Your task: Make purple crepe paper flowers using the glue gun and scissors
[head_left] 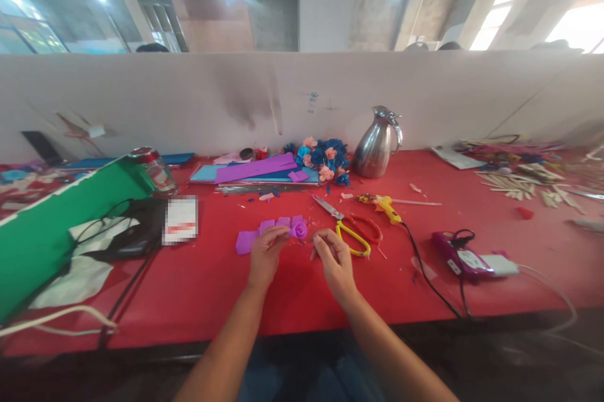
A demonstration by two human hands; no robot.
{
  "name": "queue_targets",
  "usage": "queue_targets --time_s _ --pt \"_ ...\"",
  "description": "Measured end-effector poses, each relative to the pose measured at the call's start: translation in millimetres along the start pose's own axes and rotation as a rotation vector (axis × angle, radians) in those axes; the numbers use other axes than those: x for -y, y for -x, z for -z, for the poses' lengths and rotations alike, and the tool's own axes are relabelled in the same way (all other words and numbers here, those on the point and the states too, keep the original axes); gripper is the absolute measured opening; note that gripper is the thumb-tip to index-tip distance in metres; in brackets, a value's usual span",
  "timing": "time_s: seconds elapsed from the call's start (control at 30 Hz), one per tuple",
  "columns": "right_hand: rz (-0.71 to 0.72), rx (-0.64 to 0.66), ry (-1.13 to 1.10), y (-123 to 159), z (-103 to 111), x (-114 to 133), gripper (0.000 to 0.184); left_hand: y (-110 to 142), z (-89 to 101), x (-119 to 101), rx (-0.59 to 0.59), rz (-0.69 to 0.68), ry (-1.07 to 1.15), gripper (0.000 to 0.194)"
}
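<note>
Left grip pinched the curled purple paper, midway between the table's near and far edges. My right grip was curled; I couldn't tell if it held anything. Shaping the curl seemed to need soft fingers.

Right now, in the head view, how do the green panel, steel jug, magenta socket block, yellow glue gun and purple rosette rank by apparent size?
Largest to smallest:
- green panel
- steel jug and magenta socket block, too alike to rank
- yellow glue gun
- purple rosette
</note>
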State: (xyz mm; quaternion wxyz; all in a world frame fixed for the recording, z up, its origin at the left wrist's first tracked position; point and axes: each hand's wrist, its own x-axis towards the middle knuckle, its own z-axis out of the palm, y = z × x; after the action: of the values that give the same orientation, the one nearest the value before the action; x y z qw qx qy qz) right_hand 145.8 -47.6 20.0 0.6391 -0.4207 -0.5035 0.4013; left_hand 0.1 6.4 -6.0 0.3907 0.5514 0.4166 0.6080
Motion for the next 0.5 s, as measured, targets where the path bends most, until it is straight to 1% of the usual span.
queue_targets --time_s 0.1,0.23,0.3,0.43,0.5 --pt "-0.015 0.022 0.019 -1.7 -3.0 7.7 0.027 -0.1 -1.5 3.5 -0.021 0.086 0.119 0.014" --pt "-0.033 0.028 0.038 -6.1 -8.7 8.6 0.025 0.0 -3.1 5.1 0.0 0.134 0.222 0.016" --pt "-0.029 0.017 0.035 -6.9 -10.5 7.5 0.025 0.2 -3.6 2.8 -0.01 0.163 0.221 0.015" --pt "-0.031 0.019 0.002 -7.4 -10.5 3.7 0.028 0.4 -4.0 -5.6 -0.014 0.239 0.152 0.009" --pt "-0.034 0.02 0.008 -10.3 -10.2 -0.2 0.028 0.1 -3.8 -8.6 0.003 0.277 0.2 0.011"
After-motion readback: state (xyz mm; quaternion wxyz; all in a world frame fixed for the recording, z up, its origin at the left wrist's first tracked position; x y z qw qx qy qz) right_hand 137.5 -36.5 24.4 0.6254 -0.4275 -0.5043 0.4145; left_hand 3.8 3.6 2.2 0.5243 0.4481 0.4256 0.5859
